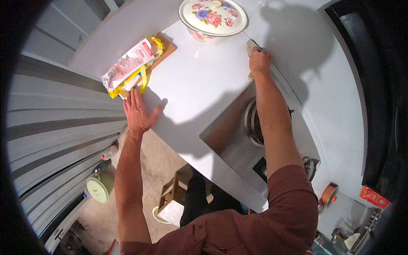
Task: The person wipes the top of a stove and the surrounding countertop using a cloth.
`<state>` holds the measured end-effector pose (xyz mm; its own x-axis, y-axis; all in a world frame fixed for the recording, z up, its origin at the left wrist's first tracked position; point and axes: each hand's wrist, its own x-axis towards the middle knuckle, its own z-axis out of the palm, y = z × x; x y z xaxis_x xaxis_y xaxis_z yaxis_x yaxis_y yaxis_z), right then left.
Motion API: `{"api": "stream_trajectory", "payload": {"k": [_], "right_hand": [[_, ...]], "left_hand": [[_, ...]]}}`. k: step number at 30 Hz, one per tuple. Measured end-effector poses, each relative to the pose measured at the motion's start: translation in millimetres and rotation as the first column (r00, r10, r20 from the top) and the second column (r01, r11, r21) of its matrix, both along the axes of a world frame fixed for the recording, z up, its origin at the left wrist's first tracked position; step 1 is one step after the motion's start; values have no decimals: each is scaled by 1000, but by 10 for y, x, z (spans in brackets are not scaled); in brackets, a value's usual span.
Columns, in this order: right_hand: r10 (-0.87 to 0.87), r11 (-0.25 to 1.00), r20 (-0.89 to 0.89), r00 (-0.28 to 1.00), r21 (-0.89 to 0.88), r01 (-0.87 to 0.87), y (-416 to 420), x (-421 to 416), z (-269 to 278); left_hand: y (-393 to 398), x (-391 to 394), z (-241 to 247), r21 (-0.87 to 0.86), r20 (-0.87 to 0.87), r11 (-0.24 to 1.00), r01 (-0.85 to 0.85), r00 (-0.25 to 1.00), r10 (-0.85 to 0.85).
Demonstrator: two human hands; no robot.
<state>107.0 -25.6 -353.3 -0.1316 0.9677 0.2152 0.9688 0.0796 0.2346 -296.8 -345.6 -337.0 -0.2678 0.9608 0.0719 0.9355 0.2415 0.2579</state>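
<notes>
My right hand (259, 61) grips a pale, bunched cloth (251, 47) on the white countertop (188, 79), close to the line where the counter meets the tiled wall. Part of the cloth is hidden beneath my fingers. At the counter's left edge my left hand (137, 111) rests palm down with its thumb spread, holding nothing. Its fingertips reach a yellow plastic package (143, 78), on which lies a white and pink printed packet (129, 65). Both lie over a brown wooden board (165, 51).
An enamel pot with a floral lid (213, 17) stands at the back. A gas cooktop (223, 127) is set into the counter under my right forearm. On the floor are a wooden stool (173, 197) and a light green lidded bucket (98, 189). A dark range hood (376, 95) hangs at right.
</notes>
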Motion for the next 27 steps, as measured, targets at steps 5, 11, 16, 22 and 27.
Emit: {"api": "stream_trajectory", "payload": {"k": [5,11,16,22,27], "right_hand": [[70,963,-111,991,-252,-96,-541,-262,285],[166,913,-287,944,-316,-256,-1754,-843,336],[376,747,-534,757,-308,-589,-3144,-1388,219],[690,605,-579,435,130,-786,-3629,-1301,92],[728,570,-517,451,89,-817,-4185,-694,87]], "left_hand": [[-55,-112,-123,1,-51,1000,13,999,-13],[-34,-169,-127,1,-66,998,55,996,-55],[-370,52,-164,216,-95,974,61,995,-41],[-1561,1136,-180,374,256,927,-17,963,-86],[-2270,2000,-37,222,297,967,128,935,-192]]}}
